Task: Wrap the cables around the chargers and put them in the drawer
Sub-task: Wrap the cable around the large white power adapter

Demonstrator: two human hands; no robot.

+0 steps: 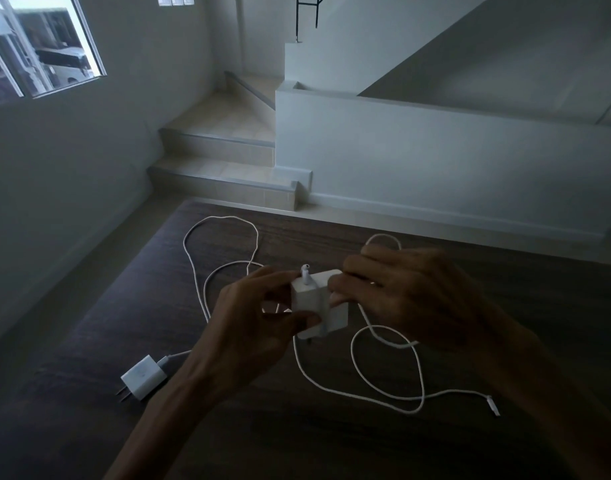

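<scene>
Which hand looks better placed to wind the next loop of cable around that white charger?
The right hand, probably: it already pinches the cable beside the charger, with the slack on its side. The left hand grips the charger itself.

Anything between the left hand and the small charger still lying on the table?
Nothing visible. The small charger lies flat on the table just left of the left hand, which currently grips the bigger charger. Open tabletop between them.

Dim room. Dark wood-grain table (435, 244) stands before tiled steps (221, 168) beside a white half-wall (435, 161). Window (37, 46) upper left admits daylight; plain wall (72, 202) below it.
</scene>
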